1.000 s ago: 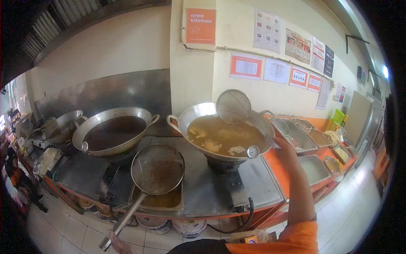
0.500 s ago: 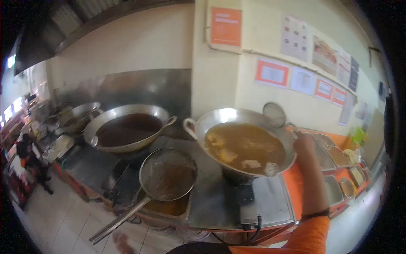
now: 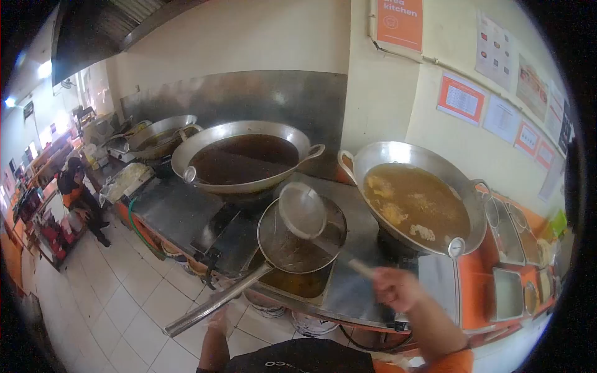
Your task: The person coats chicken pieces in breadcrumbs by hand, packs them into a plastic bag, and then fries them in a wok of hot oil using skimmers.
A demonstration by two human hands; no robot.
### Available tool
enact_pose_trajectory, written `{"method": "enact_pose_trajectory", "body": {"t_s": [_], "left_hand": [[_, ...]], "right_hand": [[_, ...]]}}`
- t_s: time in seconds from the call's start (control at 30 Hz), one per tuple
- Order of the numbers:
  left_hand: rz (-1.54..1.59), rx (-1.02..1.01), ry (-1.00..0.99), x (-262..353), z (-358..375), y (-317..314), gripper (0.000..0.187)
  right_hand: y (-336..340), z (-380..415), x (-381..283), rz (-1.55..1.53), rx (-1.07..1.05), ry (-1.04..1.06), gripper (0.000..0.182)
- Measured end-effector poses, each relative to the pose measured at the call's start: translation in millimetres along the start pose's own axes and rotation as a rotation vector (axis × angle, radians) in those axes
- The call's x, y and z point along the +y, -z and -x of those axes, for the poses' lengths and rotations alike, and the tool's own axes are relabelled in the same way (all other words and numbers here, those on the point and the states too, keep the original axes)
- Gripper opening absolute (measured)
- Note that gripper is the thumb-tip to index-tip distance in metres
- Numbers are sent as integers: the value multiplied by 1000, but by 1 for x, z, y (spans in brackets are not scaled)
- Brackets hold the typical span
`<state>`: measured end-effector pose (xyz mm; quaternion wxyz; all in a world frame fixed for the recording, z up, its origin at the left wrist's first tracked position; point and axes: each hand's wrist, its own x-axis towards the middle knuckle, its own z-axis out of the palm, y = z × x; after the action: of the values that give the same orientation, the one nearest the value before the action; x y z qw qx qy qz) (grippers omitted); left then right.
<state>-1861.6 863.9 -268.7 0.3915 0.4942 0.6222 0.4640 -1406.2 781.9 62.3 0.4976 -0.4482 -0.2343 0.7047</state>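
My right hand [image 3: 398, 290] is closed round the handle of a small skimmer [image 3: 303, 210], whose mesh hangs over a large strainer [image 3: 283, 245]. That strainer rests over an oil-filled opening in the counter, its long metal handle [image 3: 214, 303] pointing down left. My left hand [image 3: 219, 318] is low, just under that handle; its fingers are partly hidden, and whether it touches the handle is unclear. To the right, a wok [image 3: 398, 152] holds brown oil with pale pieces frying and a round thermometer [image 3: 456, 247] at its rim.
Another wok [image 3: 227, 129] with dark oil stands at centre left, a smaller one [image 3: 186, 120] behind it. Metal trays [image 3: 509, 295] line the right side. A person [image 3: 81, 196] stands far left on the tiled floor. A green hose [image 3: 138, 227] runs along the counter edge.
My right hand has moved from the right wok's far handle down to the left, bringing the small skimmer over the large strainer. The view has turned left, and my left hand has come nearer the strainer's handle.
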Motion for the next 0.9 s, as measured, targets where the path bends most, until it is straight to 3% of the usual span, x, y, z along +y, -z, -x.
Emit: {"method": "enact_pose_trajectory", "body": {"t_s": [0.07, 0.13, 0.23, 0.3, 0.37, 0.43, 0.5, 0.57, 0.6, 0.67, 0.73, 0.83, 0.9], "left_hand": [[138, -122, 133, 46, 12, -2, 36], [-773, -430, -186, -66, -27, -1, 41], [-638, -266, 55, 52, 13, 6, 48], [-633, -420, 181, 68, 9, 9, 45], [-654, -500, 182, 67, 0, 5, 46], [-688, -504, 54, 38, -10, 5, 50], [-157, -398, -75, -18, -28, -5, 33], [-11, -421, -150, -82, -62, -19, 25], [-135, -497, -176, -113, -85, -26, 23], [-140, -547, -105, -107, -88, -37, 21], [93, -496, 103, -19, -48, -41, 20], [-19, -537, 80, -93, -82, -62, 24], [-100, -565, -6, -166, -98, -82, 27]], "right_hand": [[21, -40, 56, -23, -58, -83, 27], [11, -61, 100, 179, -43, -60, 30], [-21, -75, 146, 252, 13, 28, 43], [-29, -87, 170, 239, 1, 67, 54], [-35, -86, 184, 361, 29, 92, 64], [-37, -79, 187, 409, -26, 94, 69], [-40, -64, 186, 384, -172, 73, 68], [-35, -52, 191, 425, -196, 68, 59], [-30, -44, 194, 448, -208, 63, 56], [-9, -34, 215, 519, -78, 59, 44], [12, -23, 242, 687, 104, -29, 40], [61, -5, 302, 941, 382, -188, 40], [135, 5, 397, 1185, 366, -46, 43]]}}
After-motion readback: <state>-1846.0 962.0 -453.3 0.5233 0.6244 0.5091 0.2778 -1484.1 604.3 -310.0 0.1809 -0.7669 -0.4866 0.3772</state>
